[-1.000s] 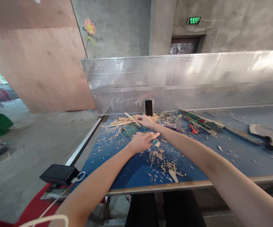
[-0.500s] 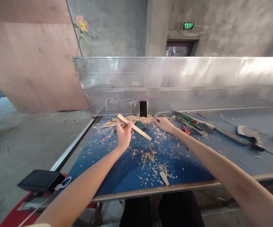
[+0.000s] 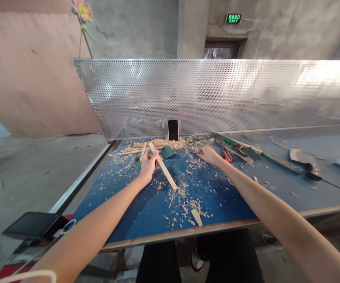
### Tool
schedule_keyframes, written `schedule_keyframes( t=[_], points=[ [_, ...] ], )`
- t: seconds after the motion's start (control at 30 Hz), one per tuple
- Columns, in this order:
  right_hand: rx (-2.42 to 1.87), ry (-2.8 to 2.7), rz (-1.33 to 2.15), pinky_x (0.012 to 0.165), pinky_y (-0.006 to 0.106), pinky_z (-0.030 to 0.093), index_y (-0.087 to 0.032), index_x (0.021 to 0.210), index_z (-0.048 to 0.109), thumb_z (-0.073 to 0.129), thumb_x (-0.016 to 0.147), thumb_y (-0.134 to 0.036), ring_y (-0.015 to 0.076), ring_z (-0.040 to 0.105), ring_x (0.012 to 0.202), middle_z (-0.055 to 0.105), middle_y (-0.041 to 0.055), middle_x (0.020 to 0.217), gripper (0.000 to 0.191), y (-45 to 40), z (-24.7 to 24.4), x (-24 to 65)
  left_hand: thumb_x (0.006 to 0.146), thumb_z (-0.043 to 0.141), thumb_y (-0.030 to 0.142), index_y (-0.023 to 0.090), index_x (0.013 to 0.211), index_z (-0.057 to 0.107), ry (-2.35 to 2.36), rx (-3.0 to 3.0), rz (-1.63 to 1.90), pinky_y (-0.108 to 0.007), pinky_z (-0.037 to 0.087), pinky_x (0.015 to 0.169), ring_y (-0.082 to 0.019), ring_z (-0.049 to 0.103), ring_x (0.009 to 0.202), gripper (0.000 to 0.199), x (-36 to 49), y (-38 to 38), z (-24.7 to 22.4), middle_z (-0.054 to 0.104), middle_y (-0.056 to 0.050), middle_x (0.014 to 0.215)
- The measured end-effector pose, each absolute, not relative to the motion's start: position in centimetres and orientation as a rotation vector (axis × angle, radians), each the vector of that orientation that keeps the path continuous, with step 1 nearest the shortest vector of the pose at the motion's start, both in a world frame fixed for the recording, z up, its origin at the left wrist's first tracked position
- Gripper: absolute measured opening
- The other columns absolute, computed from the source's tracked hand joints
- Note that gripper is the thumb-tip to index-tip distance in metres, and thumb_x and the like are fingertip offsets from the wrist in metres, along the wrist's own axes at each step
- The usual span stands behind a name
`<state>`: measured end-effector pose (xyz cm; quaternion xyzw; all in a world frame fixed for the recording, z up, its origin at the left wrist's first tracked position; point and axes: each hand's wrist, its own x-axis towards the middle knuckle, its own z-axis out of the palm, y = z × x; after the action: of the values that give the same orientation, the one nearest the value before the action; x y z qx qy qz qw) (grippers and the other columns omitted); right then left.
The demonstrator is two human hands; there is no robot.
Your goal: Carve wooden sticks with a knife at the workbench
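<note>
My left hand (image 3: 147,168) is closed around a pale flat wooden strip (image 3: 166,175), which slants down toward me over the blue work surface. To the right, my right hand (image 3: 208,154) is low over the table with its fingers pinched on a thin dark stick-like tool (image 3: 193,153); its exact kind is too small to make out. Between the two hands lies a dark green piece of sandpaper or cloth (image 3: 168,151). Curled wood shavings (image 3: 184,192) are scattered below the strip, and a small tapered wood piece (image 3: 197,217) rests near the front edge.
A phone (image 3: 173,130) stands against the perforated metal screen (image 3: 146,94) at the back. Red-handled scissors or pliers (image 3: 227,155) and long painted wood strips (image 3: 278,161) lie to the right. A black device (image 3: 30,225) sits at the lower left beside the table.
The strip in my left hand has turned steeper, its near end swinging toward me. My right hand has come slightly nearer and now shows the thin dark tool. The camera view has shifted.
</note>
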<state>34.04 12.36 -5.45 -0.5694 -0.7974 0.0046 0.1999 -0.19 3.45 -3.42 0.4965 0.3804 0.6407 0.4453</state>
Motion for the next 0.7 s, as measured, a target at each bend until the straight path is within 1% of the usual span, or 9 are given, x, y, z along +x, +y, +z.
schedule_keyframes(
  t=[0.1, 0.2, 0.3, 0.4, 0.47, 0.53, 0.63, 0.7],
  points=[
    [-1.627, -2.158, 0.058, 0.08, 0.03, 0.048, -0.016, 0.089, 0.075, 0.066, 0.095, -0.023, 0.0238, 0.071, 0.088, 0.078, 0.0116, 0.091, 0.013, 12.1, -5.4, 33.8, 0.082, 0.083, 0.049, 0.024, 0.094, 0.058, 1.011, 1.225, 1.643, -0.028, 0.044, 0.055, -0.017, 0.061, 0.06, 0.038, -0.3, 3.6, -3.4, 0.066, 0.0, 0.07],
    [-1.616, -2.059, 0.083, 0.076, 0.028, 0.046, -0.017, 0.099, 0.071, 0.057, 0.101, -0.025, 0.023, 0.07, 0.084, 0.077, 0.0108, 0.09, 0.016, 11.6, -5.1, 33.7, 0.081, 0.081, 0.039, 0.025, 0.097, 0.055, 1.009, 1.216, 1.706, -0.03, 0.048, 0.063, -0.018, 0.063, 0.066, 0.034, -0.3, 3.7, -3.3, 0.064, 0.002, 0.069],
    [-1.556, -1.999, 0.132, 0.076, 0.029, 0.046, -0.018, 0.106, 0.067, 0.053, 0.103, -0.027, 0.024, 0.069, 0.083, 0.077, 0.011, 0.091, 0.017, 11.3, -4.9, 33.5, 0.082, 0.077, 0.035, 0.026, 0.098, 0.051, 0.974, 1.205, 1.711, -0.029, 0.045, 0.061, -0.016, 0.06, 0.061, 0.031, -0.3, 3.7, -3.2, 0.06, 0.006, 0.065],
    [-1.479, -1.97, 0.182, 0.077, 0.031, 0.046, -0.02, 0.107, 0.064, 0.049, 0.104, -0.028, 0.0245, 0.068, 0.08, 0.076, 0.0094, 0.088, 0.018, 11.2, -4.8, 33.3, 0.083, 0.078, 0.033, 0.026, 0.098, 0.05, 0.967, 1.205, 1.707, -0.028, 0.045, 0.059, -0.016, 0.06, 0.059, 0.033, -0.2, 3.4, -3.1, 0.06, 0.006, 0.064],
    [-1.436, -1.953, 0.178, 0.075, 0.032, 0.047, -0.02, 0.11, 0.063, 0.046, 0.104, -0.029, 0.0246, 0.067, 0.076, 0.075, 0.0085, 0.084, 0.02, 11.3, -4.9, 33.2, 0.085, 0.08, 0.036, 0.026, 0.098, 0.05, 0.961, 1.201, 1.721, -0.027, 0.045, 0.058, -0.015, 0.058, 0.056, 0.034, -0.1, 3.2, -3.1, 0.059, 0.006, 0.062],
    [-1.414, -1.943, 0.145, 0.073, 0.032, 0.046, -0.02, 0.114, 0.063, 0.044, 0.104, -0.031, 0.0252, 0.067, 0.075, 0.074, 0.0094, 0.085, 0.024, 11.3, -4.9, 33.0, 0.089, 0.078, 0.043, 0.026, 0.099, 0.049, 0.95, 1.188, 1.742, -0.026, 0.044, 0.054, -0.014, 0.055, 0.052, 0.035, 0.0, 3.1, -3.0, 0.058, 0.007, 0.06],
    [-1.395, -1.972, 0.096, 0.074, 0.032, 0.046, -0.018, 0.114, 0.065, 0.04, 0.106, -0.035, 0.0263, 0.067, 0.08, 0.075, 0.0122, 0.09, 0.031, 11.3, -4.8, 32.8, 0.096, 0.07, 0.057, 0.026, 0.099, 0.051, 0.931, 1.158, 1.755, -0.026, 0.041, 0.05, -0.013, 0.049, 0.046, 0.036, 0.1, 2.9, -3.0, 0.056, 0.007, 0.057],
    [-1.386, -2.005, 0.081, 0.077, 0.033, 0.046, -0.019, 0.111, 0.067, 0.038, 0.108, -0.039, 0.0269, 0.068, 0.085, 0.075, 0.0132, 0.095, 0.036, 11.2, -4.7, 32.6, 0.098, 0.065, 0.062, 0.025, 0.097, 0.054, 0.889, 1.135, 1.724, -0.026, 0.041, 0.049, -0.014, 0.049, 0.046, 0.039, 0.2, 3.0, -3.0, 0.056, 0.005, 0.056]
  ],
)
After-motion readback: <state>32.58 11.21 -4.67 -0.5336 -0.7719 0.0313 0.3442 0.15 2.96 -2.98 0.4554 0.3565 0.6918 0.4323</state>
